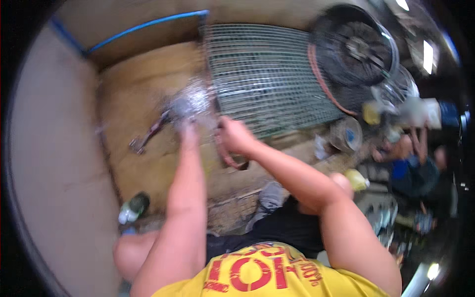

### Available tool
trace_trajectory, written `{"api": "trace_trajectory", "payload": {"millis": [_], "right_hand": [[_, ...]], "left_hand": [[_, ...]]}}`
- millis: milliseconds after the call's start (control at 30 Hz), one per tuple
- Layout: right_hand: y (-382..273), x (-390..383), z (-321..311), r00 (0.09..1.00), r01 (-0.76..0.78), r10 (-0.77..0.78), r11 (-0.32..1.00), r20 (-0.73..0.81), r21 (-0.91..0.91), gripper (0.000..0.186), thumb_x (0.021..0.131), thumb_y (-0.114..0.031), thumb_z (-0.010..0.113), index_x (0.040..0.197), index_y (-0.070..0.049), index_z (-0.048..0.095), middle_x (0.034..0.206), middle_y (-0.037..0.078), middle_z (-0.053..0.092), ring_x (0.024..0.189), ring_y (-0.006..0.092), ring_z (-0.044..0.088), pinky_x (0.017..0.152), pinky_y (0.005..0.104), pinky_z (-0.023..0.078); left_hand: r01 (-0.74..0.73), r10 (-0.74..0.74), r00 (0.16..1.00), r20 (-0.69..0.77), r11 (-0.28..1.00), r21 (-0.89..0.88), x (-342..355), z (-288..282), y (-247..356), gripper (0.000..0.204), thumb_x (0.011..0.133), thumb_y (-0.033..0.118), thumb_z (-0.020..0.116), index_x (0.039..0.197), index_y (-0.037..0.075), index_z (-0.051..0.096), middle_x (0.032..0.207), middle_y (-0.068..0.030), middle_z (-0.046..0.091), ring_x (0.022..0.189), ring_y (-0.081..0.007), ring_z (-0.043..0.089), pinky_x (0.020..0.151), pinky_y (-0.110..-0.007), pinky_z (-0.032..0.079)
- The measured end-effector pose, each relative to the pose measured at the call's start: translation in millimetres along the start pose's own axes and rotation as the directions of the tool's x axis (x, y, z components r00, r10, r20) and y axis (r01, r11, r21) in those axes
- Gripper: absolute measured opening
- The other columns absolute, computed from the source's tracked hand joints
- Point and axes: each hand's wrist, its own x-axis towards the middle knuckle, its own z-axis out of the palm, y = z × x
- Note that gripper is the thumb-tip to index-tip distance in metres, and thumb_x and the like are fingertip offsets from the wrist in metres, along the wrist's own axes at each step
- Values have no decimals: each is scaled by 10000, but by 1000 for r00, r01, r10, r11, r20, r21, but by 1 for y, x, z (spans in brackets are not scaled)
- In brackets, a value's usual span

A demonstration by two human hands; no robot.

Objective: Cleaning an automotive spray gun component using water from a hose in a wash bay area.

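My left hand (187, 127) reaches down over the wet tan floor (143, 84), at a bright splash of water (195, 99). It appears closed on a dark long part (157, 126) with a reddish shaft, whose kind is blurred; the splash hides much of it and my fingertips. To the right, my right hand (236, 134) is wrapped round a reddish-brown hose (227, 157) that curves below the fist. Water sprays between the two hands.
A green slatted grate (267, 79) lies beyond my right hand, with a dark spoked wheel (354, 47) at its far right. A dark green bottle (134, 207) lies near the left wall (64, 123). A round container (346, 133) and another person (415, 163) are at right.
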Motion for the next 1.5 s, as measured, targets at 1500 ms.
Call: {"api": "trace_trajectory", "payload": {"millis": [1500], "right_hand": [[24,-9,18,969,240,-244,966,-31,-100,201,907,-99,511,1067,-1,440,801,342,631,805,563,604,738,629,465]], "left_hand": [[460,-501,865,30,766,-450,0,18,35,421,958,483,515,1060,84,600,813,-145,636,426,-61,454,321,-166,342]]}}
